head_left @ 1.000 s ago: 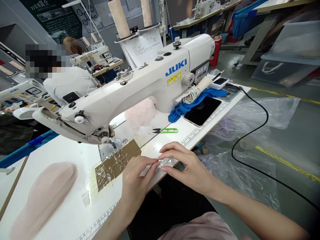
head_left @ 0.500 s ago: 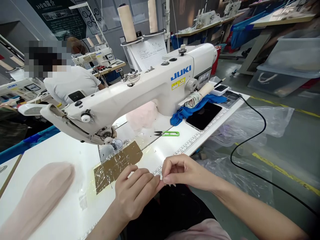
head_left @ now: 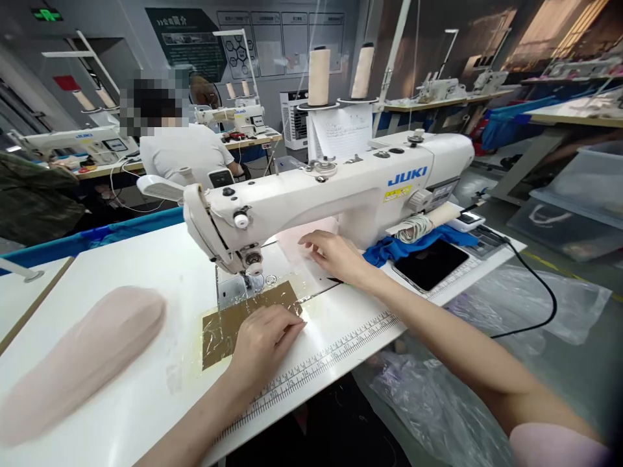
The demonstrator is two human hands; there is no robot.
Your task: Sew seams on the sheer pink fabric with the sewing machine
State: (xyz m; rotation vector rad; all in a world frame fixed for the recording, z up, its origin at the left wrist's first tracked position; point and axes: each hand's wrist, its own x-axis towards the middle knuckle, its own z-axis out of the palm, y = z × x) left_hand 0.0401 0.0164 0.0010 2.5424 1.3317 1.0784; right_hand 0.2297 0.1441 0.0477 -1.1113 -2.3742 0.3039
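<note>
My right hand (head_left: 338, 256) reaches under the sewing machine's arm, its bent fingers apart over a pale pink piece of fabric (head_left: 292, 239). Whether its fingertips touch the fabric is unclear. My left hand (head_left: 265, 334) rests low over the brown taped patch (head_left: 219, 337) in front of the needle, thumb and fingers pressed together; anything between them is too small to name. The white sewing machine (head_left: 311, 201) stands behind both hands. Beneath my right wrist, the green thread snips are mostly hidden, only a dark tip (head_left: 333, 279) showing.
A larger pink fabric piece (head_left: 92, 350) lies on the left of the table. At right are a phone (head_left: 431, 264), blue cloth (head_left: 403, 243) and a cord bundle (head_left: 411, 228). A printed ruler (head_left: 321, 363) follows the front edge. Beyond the machine sits another person (head_left: 182, 155).
My hands have parted from in front of the table edge. The right moved forward to the fabric under the machine arm, covering the snips; the left moved onto the taped patch. The view tilted up.
</note>
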